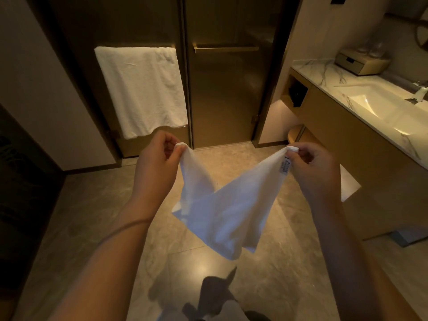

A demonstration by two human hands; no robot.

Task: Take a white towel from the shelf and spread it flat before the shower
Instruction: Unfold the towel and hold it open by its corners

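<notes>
Both hands are raised over the floor [92, 216], the left hand [157, 163] and the right hand [317, 172] each pinching one top corner of a white towel [220, 216]. It hangs slack between them, its lower edge clear of the tiles, a label by the right corner. Open floor lies below and ahead to the two shower doors [222, 89]. A second white towel [143, 89] drapes the left door's bar. One sink [375, 105] sits in the desk at right.

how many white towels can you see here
2: a small white cloth towel held up between the left hand and right hand, and a larger white towel draped over the door bar. Others may be hidden.
</notes>
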